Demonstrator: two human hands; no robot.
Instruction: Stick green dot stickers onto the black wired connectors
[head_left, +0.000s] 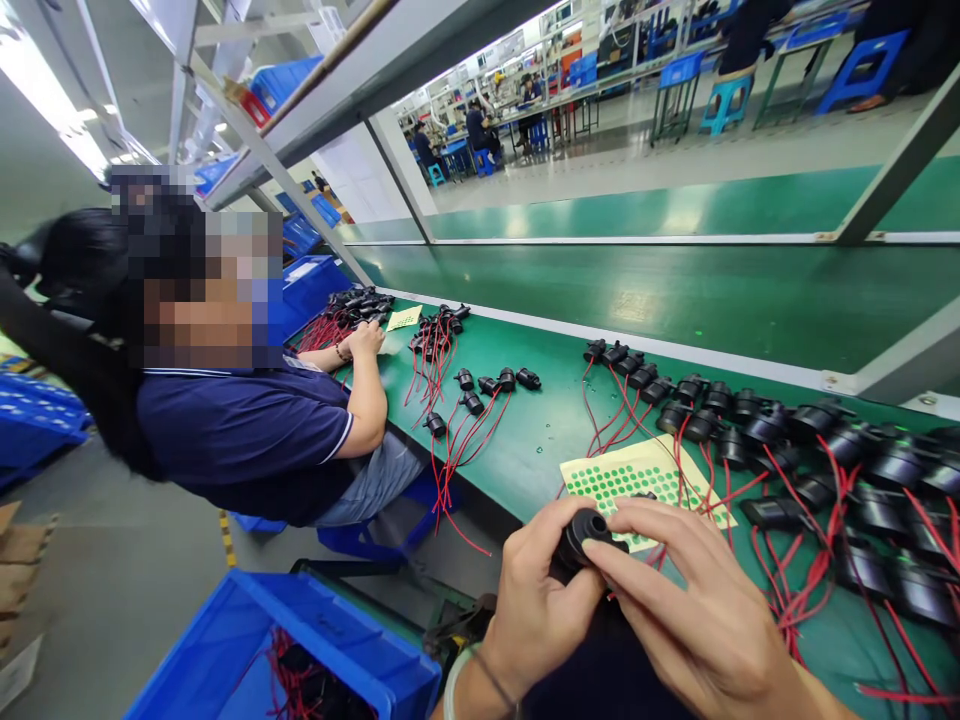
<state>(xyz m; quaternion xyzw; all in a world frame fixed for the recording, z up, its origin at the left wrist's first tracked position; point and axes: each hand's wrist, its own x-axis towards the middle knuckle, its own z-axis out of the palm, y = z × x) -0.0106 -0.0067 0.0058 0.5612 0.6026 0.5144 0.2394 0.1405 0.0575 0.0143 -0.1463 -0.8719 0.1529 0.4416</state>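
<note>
Near the bottom centre, my left hand (536, 590) is wrapped round a round black part (577, 537) with a hole in its end. My right hand (682, 590) pinches the same part from the right, thumb and fingers closed on it. Just behind my hands lies a pale yellow sheet (615, 478) with rows of green dots, partly covered by red wires and my fingers. Many black parts (765, 425) with red wires (806, 590) lie in rows on the green table (525, 440) to the right.
A person in a dark blue shirt (240, 440) sits at the left, hands at another pile (360, 300). Smaller groups of black parts (506, 380) lie between us. A blue bin (202, 640) holding wired parts stands at lower left. Grey frame bars (900, 170) cross above the table.
</note>
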